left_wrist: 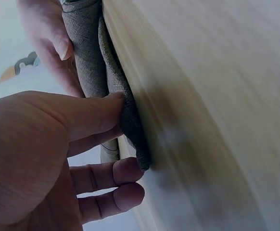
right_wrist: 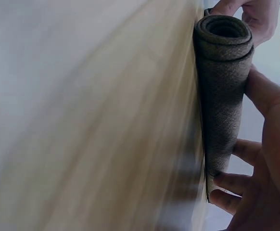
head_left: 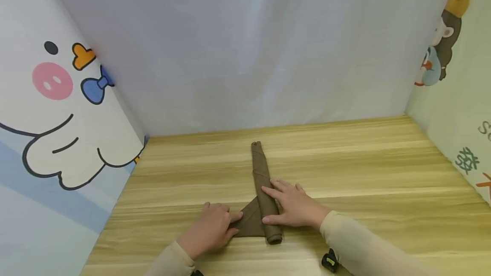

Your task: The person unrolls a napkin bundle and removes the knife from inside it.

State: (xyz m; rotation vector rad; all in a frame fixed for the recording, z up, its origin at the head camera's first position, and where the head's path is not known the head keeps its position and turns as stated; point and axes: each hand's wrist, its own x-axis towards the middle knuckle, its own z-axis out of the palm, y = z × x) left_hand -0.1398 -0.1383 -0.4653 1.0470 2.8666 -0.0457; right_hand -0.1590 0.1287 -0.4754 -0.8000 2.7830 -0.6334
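A brown cloth [head_left: 262,178] lies on the wooden table, mostly rolled into a tapering tube that points away from me. Its near end [right_wrist: 224,36] shows a spiral opening in the right wrist view. From the roll's left side a flat triangular flap [head_left: 251,220] spreads out. My left hand [head_left: 211,229] pinches the flap's corner between thumb and index finger, the other fingers reaching past its edge in the left wrist view. On the roll rests my right hand [head_left: 295,205], fingers extended along it and thumb against its near part.
The wood-grain table [head_left: 345,161] meets a pale grey backdrop [head_left: 268,54] at its far edge. Printed side panels stand left, with a cartoon bird [head_left: 76,139], and right, with small figures [head_left: 446,46]. A black device [head_left: 330,261] sits by the right wrist.
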